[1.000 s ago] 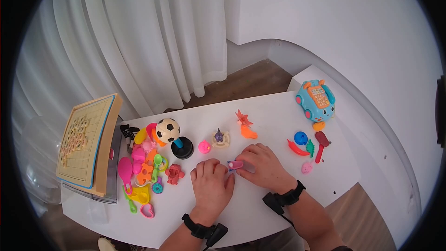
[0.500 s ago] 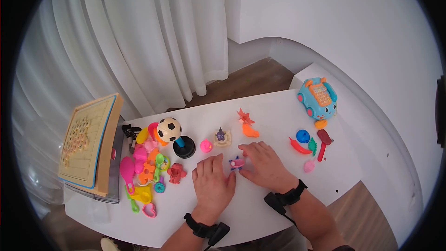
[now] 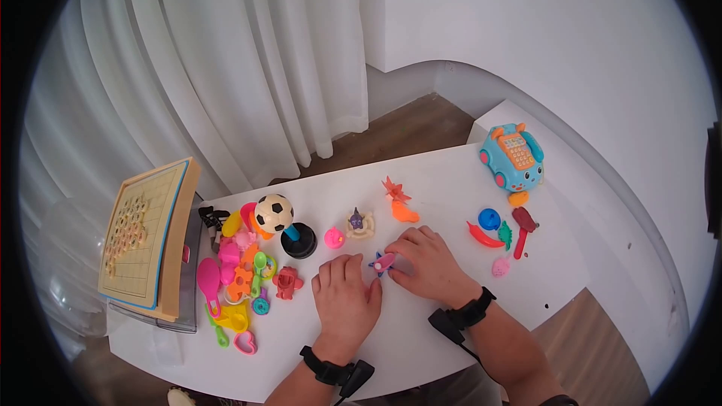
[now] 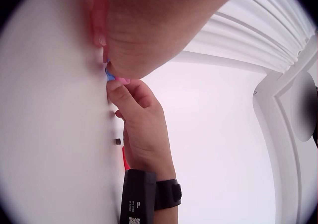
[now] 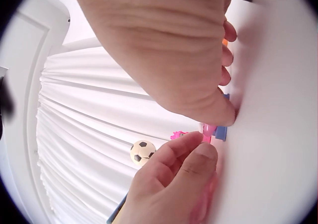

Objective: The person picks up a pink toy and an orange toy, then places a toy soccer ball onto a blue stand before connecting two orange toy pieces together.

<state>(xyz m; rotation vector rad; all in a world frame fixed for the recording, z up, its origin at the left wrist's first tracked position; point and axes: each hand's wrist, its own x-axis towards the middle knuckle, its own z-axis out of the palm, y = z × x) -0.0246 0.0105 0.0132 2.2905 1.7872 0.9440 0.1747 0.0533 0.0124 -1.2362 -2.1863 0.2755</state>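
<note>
A small blue star-shaped toy with a pink top (image 3: 383, 262) sits on the white table (image 3: 444, 346) between both hands. The right hand (image 3: 430, 267) pinches its right side between thumb and forefinger; in the left wrist view that hand (image 4: 141, 120) has its thumb against the blue edge (image 4: 110, 76). Resting just left of the toy, the left hand (image 3: 347, 301) has relaxed fingers and holds nothing. In the right wrist view the left hand (image 5: 174, 179) is close beside the pink part (image 5: 208, 130), and the right palm partly covers the toy.
Left are a board-game box (image 3: 147, 237), a soccer-ball toy (image 3: 274, 213) and a colourful toy pile (image 3: 239, 282). Beyond the hands lie a pink toy (image 3: 334, 237), a cream-and-purple figure (image 3: 359, 223) and an orange piece (image 3: 404, 212). Right are a toy phone (image 3: 513, 158) and red pepper (image 3: 485, 236).
The right hand drew back from the toy, then came in on it again, and the toy has turned a little. The left hand has stayed nearly in place, its fingers slightly off the toy.
</note>
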